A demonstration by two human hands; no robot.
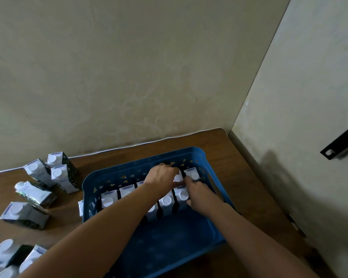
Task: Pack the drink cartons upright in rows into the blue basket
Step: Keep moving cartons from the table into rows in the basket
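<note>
While both hands work at the far right end of the blue basket point(88, 189), the cartons in the basket point(109, 199) stand upright in rows along its far side. Left hand point(161, 175) has fingers curled over the top of a far-row carton point(178, 177), next to the corner carton point(193, 174). Right hand point(199, 195) touches the same spot; can't tell its grip. Loose cartons point(58, 173) sit on the wooden bench point(239, 157) left of the basket, some upright, some tipped over.

Wooden table point(239, 157) (black bracket point(342, 145) beside)
</note>
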